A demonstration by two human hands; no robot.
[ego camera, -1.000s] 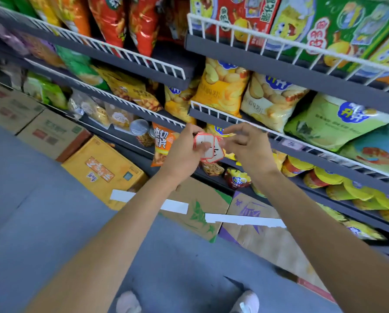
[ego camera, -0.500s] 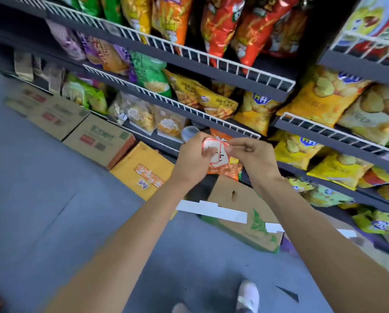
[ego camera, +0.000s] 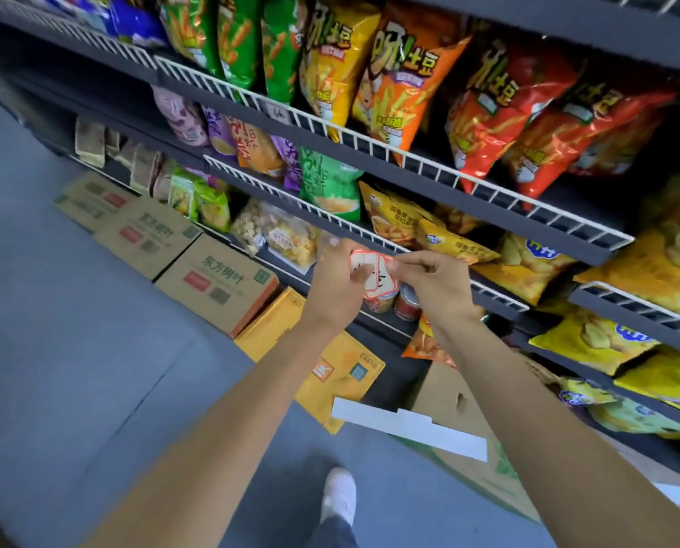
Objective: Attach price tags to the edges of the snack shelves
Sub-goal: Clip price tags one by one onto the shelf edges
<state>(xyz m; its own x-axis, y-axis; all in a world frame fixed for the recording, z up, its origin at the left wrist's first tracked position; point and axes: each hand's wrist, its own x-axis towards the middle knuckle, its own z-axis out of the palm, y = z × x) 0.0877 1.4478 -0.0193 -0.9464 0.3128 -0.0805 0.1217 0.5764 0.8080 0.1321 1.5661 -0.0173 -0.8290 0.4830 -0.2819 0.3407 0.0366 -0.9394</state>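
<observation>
A small stack of white price tags (ego camera: 374, 273) with red borders sits between my two hands, in front of the lower shelf rail. My left hand (ego camera: 338, 282) grips the stack from the left. My right hand (ego camera: 433, 284) pinches the top tag's upper right edge with thumb and forefinger. Dark shelves (ego camera: 421, 179) with white wire rails (ego camera: 370, 142) run diagonally across the view, packed with snack bags. One handwritten tag (ego camera: 278, 112) hangs on the upper rail.
Cardboard boxes (ego camera: 216, 280) and a yellow box (ego camera: 330, 373) line the grey floor under the shelves. A white paper strip (ego camera: 409, 429) lies over the boxes. Cans (ego camera: 407, 304) stand on the low shelf behind my hands. My white shoe (ego camera: 340, 494) shows below.
The view has swung left along the shelving, bringing orange and red chip bags overhead. Both hands stay together on the tag stack at about the same spot in the view.
</observation>
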